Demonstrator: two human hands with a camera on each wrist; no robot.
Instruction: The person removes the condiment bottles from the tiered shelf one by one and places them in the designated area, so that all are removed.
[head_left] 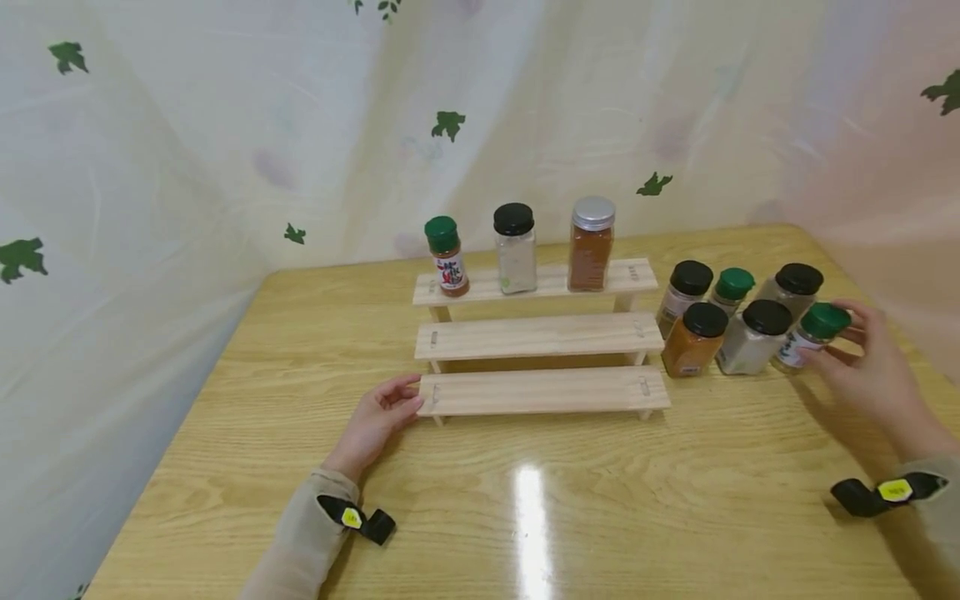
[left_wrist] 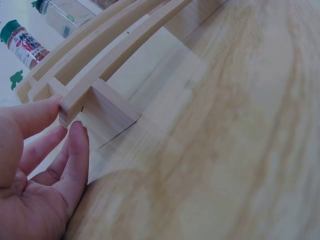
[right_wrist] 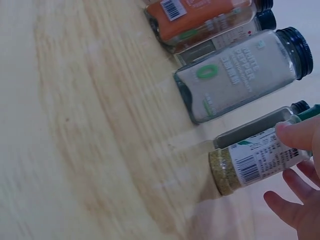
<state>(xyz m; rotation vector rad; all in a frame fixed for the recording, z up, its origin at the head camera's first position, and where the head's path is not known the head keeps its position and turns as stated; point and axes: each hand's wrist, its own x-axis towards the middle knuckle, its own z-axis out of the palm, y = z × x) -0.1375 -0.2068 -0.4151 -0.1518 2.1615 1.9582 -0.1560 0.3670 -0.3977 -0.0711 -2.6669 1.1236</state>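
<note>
My left hand (head_left: 377,419) pinches the left end of the lowest step of a three-step wooden rack (head_left: 540,392). In the left wrist view the thumb lies on the board's edge, with fingers beside and below it. At the right, my right hand (head_left: 873,362) holds a small green-capped spice jar (head_left: 797,345) between thumb and fingers. The right wrist view shows its white barcode label (right_wrist: 260,159) and greenish-brown contents. Whether its base touches the table cannot be told. Beside it stands a black-capped white pepper jar (right_wrist: 232,75).
On the rack's top step stand a green-capped red jar (head_left: 452,271), a black-capped pale jar (head_left: 516,260) and a silver-capped reddish-brown jar (head_left: 591,254). Right of the rack, an orange jar (head_left: 692,350) clusters with several others. A leaf-patterned curtain (head_left: 337,125) hangs behind the wooden table (head_left: 450,517).
</note>
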